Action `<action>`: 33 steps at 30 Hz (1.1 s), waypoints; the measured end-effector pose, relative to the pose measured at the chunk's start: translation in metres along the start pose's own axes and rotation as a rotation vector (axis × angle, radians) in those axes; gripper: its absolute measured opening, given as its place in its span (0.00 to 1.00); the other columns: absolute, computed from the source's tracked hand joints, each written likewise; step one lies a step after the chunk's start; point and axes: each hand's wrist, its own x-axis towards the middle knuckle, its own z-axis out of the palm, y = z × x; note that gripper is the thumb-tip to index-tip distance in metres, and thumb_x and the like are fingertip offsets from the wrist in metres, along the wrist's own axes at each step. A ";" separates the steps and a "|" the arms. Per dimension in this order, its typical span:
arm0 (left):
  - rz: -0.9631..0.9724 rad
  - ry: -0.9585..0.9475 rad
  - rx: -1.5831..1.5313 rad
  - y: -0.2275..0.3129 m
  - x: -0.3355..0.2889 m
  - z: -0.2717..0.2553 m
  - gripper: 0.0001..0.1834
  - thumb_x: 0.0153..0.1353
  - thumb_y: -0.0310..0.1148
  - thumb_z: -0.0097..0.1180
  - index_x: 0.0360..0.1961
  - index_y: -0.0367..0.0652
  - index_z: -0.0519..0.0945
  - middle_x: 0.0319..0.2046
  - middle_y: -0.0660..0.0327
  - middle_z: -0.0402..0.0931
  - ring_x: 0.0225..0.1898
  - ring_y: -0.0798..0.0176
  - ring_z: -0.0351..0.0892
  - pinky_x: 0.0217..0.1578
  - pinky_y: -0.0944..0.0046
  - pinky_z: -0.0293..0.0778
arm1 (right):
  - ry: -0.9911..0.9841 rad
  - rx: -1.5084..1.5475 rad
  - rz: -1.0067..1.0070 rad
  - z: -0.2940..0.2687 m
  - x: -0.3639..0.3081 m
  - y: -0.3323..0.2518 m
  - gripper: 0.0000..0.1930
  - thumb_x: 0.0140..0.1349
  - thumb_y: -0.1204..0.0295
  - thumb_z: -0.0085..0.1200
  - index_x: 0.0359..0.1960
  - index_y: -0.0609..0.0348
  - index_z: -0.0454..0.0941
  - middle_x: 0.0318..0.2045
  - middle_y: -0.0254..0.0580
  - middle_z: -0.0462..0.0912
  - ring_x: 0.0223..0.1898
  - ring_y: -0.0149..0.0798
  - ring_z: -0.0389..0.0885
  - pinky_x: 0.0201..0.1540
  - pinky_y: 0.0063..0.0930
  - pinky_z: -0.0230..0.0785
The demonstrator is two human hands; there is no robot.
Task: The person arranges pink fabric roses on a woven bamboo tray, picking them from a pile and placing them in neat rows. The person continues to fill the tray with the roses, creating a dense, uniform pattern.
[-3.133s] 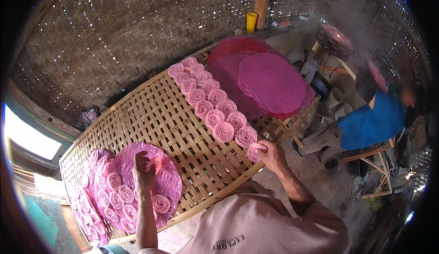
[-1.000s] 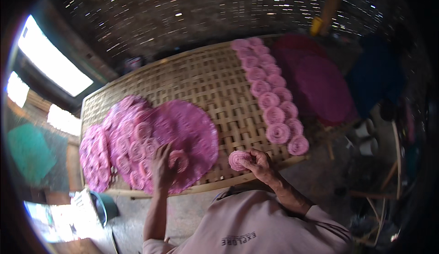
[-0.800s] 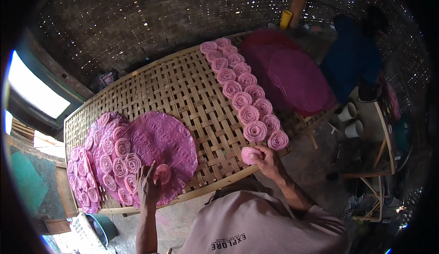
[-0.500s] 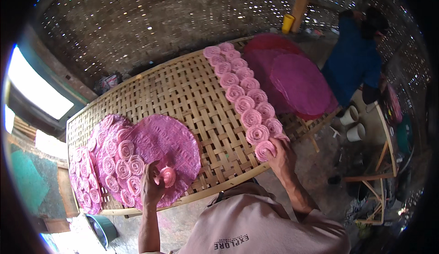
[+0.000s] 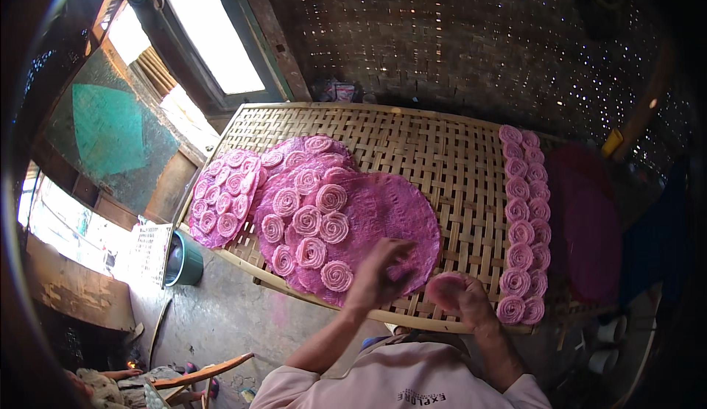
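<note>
My right hand (image 5: 471, 300) is closed on a pink rosette (image 5: 445, 292) above the table's near edge. Over the bare part of a round magenta lacy sheet (image 5: 401, 206), my left hand (image 5: 384, 265) hangs with its fingers curved and apart, nothing seen in them. Several pale pink rosettes (image 5: 331, 198) lie on the left part of this sheet. A smaller magenta sheet (image 5: 197, 223), also topped with rosettes, lies farther left, and another rosette-topped sheet shows partly behind the middle one. Right of my right hand, more rosettes (image 5: 518, 255) stand in a double row along the table's right side.
The woven bamboo table (image 5: 398, 133) carries all of this. Dark magenta round sheets (image 5: 585, 225) lie beyond the row, beside a person in blue (image 5: 652, 232). A green bucket (image 5: 190, 260) stands on the floor at left. At lower left are a wooden seat (image 5: 202, 371) and another person's legs.
The view has swung left. My right hand has left the row's near end and now holds a rosette near the sheet. The rosette at my left hand earlier is no longer there.
</note>
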 end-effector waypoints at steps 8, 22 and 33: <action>-0.388 0.428 0.931 -0.088 -0.028 -0.105 0.16 0.51 0.44 0.70 0.30 0.43 0.82 0.34 0.56 0.77 0.40 0.48 0.76 0.40 0.49 0.70 | 0.177 -0.271 -0.296 -0.073 0.087 -0.100 0.14 0.60 0.73 0.57 0.47 0.65 0.80 0.41 0.38 0.83 0.41 0.29 0.80 0.47 0.26 0.73; -0.627 0.789 0.607 -0.082 0.030 -0.057 0.16 0.48 0.34 0.69 0.35 0.37 0.80 0.27 0.56 0.80 0.27 0.54 0.78 0.32 0.55 0.74 | 0.715 -1.262 -0.703 -0.255 0.367 -0.221 0.15 0.53 0.75 0.56 0.44 0.62 0.82 0.38 0.51 0.86 0.39 0.49 0.85 0.43 0.43 0.75; -0.590 1.171 -0.411 -0.077 0.017 -0.025 0.15 0.53 0.27 0.62 0.43 0.38 0.79 0.31 0.64 0.78 0.28 0.70 0.77 0.29 0.71 0.73 | -0.358 -1.227 -0.771 0.048 0.239 -0.092 0.20 0.63 0.64 0.60 0.56 0.55 0.79 0.54 0.47 0.82 0.59 0.44 0.78 0.62 0.38 0.70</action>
